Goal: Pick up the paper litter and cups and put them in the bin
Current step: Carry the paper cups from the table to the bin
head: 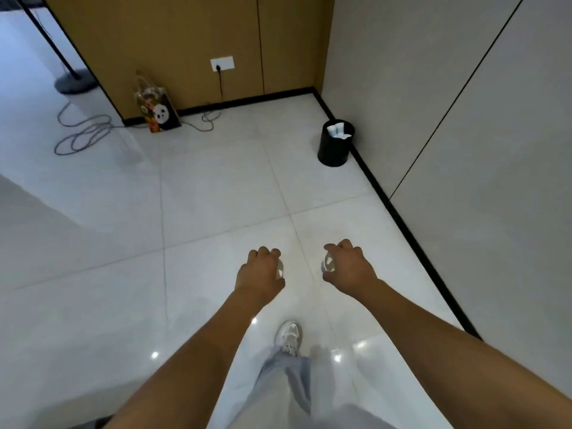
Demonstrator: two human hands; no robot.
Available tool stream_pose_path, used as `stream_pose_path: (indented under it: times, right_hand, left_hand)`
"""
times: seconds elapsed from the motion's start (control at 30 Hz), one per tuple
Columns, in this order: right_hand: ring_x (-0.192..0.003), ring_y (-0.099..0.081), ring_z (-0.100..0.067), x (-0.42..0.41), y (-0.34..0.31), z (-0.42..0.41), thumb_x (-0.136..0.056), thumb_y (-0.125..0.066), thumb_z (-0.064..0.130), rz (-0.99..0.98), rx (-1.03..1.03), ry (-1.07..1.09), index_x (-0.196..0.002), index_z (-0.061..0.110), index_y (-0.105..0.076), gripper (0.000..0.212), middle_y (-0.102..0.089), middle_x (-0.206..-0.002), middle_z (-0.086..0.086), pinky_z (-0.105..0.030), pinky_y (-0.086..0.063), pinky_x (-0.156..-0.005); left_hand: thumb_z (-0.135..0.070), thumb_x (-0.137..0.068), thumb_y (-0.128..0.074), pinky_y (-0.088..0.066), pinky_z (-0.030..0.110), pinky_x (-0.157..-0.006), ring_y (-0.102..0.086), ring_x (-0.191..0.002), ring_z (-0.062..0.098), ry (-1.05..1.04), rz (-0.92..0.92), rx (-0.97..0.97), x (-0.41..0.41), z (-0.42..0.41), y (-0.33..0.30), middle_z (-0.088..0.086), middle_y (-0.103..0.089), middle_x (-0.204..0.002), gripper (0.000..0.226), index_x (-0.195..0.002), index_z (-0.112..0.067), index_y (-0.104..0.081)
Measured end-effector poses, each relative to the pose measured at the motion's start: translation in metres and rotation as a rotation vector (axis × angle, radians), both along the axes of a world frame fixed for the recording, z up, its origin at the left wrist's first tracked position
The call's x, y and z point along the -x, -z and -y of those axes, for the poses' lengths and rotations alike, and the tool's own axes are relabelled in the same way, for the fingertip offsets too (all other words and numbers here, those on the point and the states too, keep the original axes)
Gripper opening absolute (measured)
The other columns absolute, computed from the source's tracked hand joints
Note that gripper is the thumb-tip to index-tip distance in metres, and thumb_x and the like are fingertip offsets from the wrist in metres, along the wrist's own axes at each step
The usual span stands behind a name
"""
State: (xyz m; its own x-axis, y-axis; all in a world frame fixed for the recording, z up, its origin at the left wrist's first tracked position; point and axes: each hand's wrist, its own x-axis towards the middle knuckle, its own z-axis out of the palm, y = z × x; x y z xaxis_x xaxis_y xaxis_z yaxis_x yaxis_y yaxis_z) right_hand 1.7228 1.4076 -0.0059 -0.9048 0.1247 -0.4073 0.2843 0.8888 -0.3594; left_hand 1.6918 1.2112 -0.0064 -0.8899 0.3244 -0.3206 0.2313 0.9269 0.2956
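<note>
My left hand (pixel 259 275) is closed around a white cup (pixel 280 269), of which only a sliver shows past the fingers. My right hand (pixel 348 266) grips another white cup (pixel 328 262), also mostly hidden. Both hands hang out in front of me above the pale tiled floor. A black round bin (pixel 334 150) stands further ahead and to the right against the grey wall. White paper and cups (pixel 338 130) lie inside the bin.
A panda-printed gift bag (pixel 159 114) leans on the wooden wall at the back left. Grey cable (pixel 83 134) loops over the floor beside it. A lamp base (pixel 74 83) sits far left. My white shoe (pixel 289 334) and pale trouser leg (pixel 284 385) are below.
</note>
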Motion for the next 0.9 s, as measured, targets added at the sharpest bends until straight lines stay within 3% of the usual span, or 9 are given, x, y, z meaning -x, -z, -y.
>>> stream_pose_path:
  times: [0.23, 0.5, 0.9]
  right_hand:
    - [-0.12, -0.039, -0.026, 0.142, -0.016, -0.069, -0.084, -0.065, 0.026, -0.011, -0.01, 0.127, -0.143, 0.024, -0.038, 0.065, -0.038, -0.134, -0.003, -0.034, -0.049, -0.087]
    - [-0.123, -0.038, -0.027, 0.273, -0.012, -0.176, -0.085, -0.064, 0.028, 0.027, -0.022, 0.207, -0.143, 0.023, -0.037, 0.064, -0.037, -0.135, -0.004, -0.036, -0.049, -0.088]
    - [-0.124, -0.039, -0.029, 0.517, -0.016, -0.361, -0.086, -0.064, 0.031, -0.006, -0.046, 0.179, -0.145, 0.022, -0.036, 0.065, -0.035, -0.139, -0.008, -0.037, -0.045, -0.099]
  left_hand:
    - [-0.031, -0.087, -0.058, -0.047, 0.036, -0.086, -0.038, -0.122, 0.023, 0.122, 0.008, 0.001, 0.178, -0.075, -0.018, 0.004, -0.044, -0.131, 0.056, -0.138, -0.018, -0.039]
    - [-0.033, -0.087, -0.059, -0.048, 0.035, -0.088, -0.038, -0.123, 0.022, 0.216, 0.008, 0.007, 0.328, -0.188, -0.016, 0.003, -0.044, -0.132, 0.056, -0.138, -0.019, -0.039]
    - [-0.034, -0.087, -0.059, -0.049, 0.035, -0.088, -0.042, -0.12, 0.022, 0.132, -0.009, -0.011, 0.547, -0.36, -0.019, 0.003, -0.046, -0.131, 0.054, -0.136, -0.018, -0.042]
